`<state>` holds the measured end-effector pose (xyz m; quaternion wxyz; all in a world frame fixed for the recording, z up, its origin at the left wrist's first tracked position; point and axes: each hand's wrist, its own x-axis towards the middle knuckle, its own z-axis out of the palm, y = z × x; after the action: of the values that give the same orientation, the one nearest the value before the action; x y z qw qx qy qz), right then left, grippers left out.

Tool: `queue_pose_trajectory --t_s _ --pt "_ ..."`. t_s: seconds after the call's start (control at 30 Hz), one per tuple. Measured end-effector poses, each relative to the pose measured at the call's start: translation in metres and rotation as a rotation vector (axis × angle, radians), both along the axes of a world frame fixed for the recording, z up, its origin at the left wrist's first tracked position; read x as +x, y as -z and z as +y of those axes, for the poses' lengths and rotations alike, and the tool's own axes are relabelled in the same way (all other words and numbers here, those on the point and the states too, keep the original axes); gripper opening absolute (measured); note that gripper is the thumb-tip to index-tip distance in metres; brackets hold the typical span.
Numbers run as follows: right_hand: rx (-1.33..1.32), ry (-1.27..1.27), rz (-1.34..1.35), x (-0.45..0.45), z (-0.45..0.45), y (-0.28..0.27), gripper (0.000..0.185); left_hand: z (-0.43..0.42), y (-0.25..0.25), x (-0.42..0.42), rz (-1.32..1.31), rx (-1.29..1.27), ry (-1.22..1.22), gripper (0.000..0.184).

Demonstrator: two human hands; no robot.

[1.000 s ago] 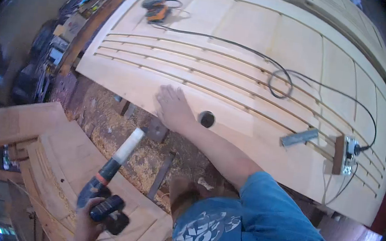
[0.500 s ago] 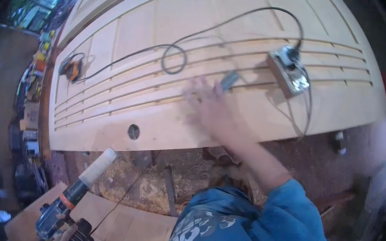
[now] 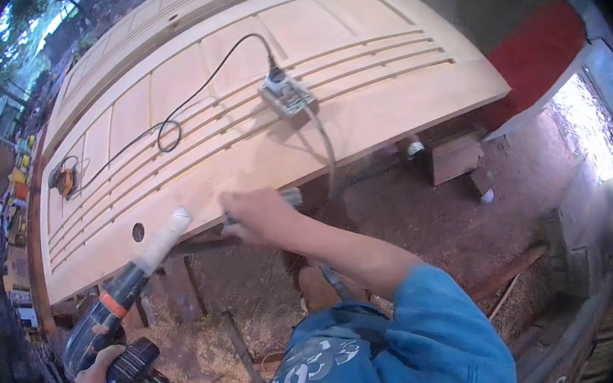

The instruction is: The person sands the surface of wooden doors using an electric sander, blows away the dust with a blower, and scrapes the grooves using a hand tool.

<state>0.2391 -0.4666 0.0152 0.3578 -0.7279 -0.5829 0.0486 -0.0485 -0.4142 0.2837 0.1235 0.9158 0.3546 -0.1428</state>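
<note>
My left hand (image 3: 97,373), at the bottom left, is closed round the handle of a cordless power tool (image 3: 98,327), dark with an orange band. A white tube (image 3: 163,239) runs from its front up to the near edge of a pale wooden door panel (image 3: 376,112). My right hand (image 3: 257,213) is closed just over that edge. A small grey block (image 3: 292,197) shows beside it and seems to be in its grip; most of the block is hidden. Long parallel grooves and a round hole (image 3: 138,232) mark the panel.
A power outlet box (image 3: 287,100) rests on the panel, its dark cord (image 3: 217,79) running left to an orange and black power tool (image 3: 63,180). Another wooden panel (image 3: 145,16) lies behind. Wood shavings cover the ground, and a wooden block (image 3: 455,159) stands at right.
My right hand has come down off the grooves to the panel's near edge, and the grey block is gone from the panel's top. The view has swung right. The white tube now overlaps the panel.
</note>
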Motion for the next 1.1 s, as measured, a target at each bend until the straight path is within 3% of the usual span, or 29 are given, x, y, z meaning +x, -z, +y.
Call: queue_pose_trajectory --t_s 0.03,0.1,0.17,0.23,0.37,0.47,0.57,0.67,0.77,0.87,1.0,1.1 --pt "-0.021 0.124 0.012 0.010 -0.022 0.006 0.035 -0.014 -0.005 0.011 0.016 0.007 0.027 0.045" --pt "0.176 0.426 0.009 0.049 -0.072 0.010 0.028 -0.043 -0.016 0.035 0.049 0.023 0.076 0.044" --pt "-0.029 0.654 -0.004 0.104 -0.118 0.022 0.026 -0.072 -0.029 0.061 0.062 0.047 0.170 0.044" --pt "-0.027 0.792 -0.147 0.157 -0.155 0.045 0.023 -0.107 -0.046 0.096 0.109 0.064 0.239 0.044" --pt "-0.139 0.914 -0.227 0.242 -0.215 0.049 0.032 -0.169 -0.073 0.174 0.175 0.075 0.319 0.044" --pt "-0.218 1.032 -0.243 0.300 -0.262 0.044 0.046 -0.195 -0.082 0.231 0.235 0.167 0.615 0.055" --pt "-0.329 1.155 -0.166 0.367 -0.307 0.048 0.046 -0.226 -0.084 0.298 0.165 0.234 0.413 0.050" --pt "-0.305 1.196 -0.144 0.413 -0.333 0.051 0.045 -0.225 -0.078 0.347 -0.136 0.463 0.651 0.054" --pt "-0.301 1.107 -0.116 0.417 -0.325 0.041 0.045 -0.238 -0.095 0.413 0.018 0.353 0.366 0.049" --pt "-0.234 1.103 -0.216 0.415 -0.311 0.048 0.041 -0.243 -0.102 0.449 0.167 0.469 0.328 0.039" --pt "-0.131 1.128 -0.151 0.428 -0.315 0.058 0.024 -0.252 -0.106 0.451 0.291 0.474 0.350 0.033" --pt "-0.258 1.040 -0.152 0.436 -0.310 0.056 0.024 -0.258 -0.106 0.431 0.376 0.444 0.363 0.029"
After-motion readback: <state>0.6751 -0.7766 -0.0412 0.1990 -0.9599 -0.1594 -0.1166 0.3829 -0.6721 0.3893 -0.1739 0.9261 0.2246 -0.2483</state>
